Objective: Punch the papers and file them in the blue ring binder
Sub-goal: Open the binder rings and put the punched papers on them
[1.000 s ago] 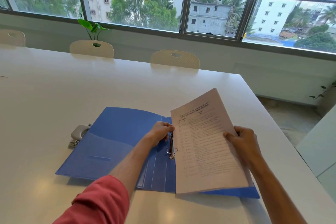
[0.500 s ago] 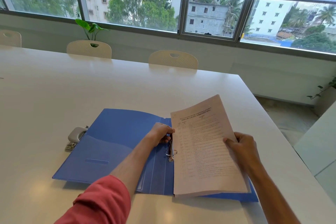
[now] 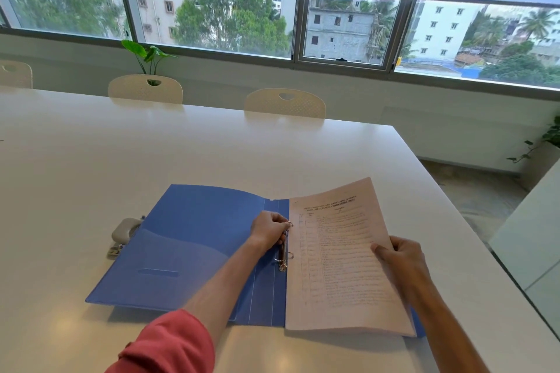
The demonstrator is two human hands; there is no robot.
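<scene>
Head view: the blue ring binder (image 3: 194,239) lies open on the table (image 3: 91,160); the papers (image 3: 342,257), raised steeply a second ago, now lie lower over its right half, so seating appears near. The right hand (image 3: 403,257) pinches their right edge; the left hand (image 3: 269,228) grips the ring mechanism (image 3: 284,254), whose open or closed state cannot be told.

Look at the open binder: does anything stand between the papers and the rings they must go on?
Only the left hand, which grips the ring mechanism at its upper ring. The papers, held by the right hand, lie with their left edge right at the rings; nothing else intervenes.
</scene>
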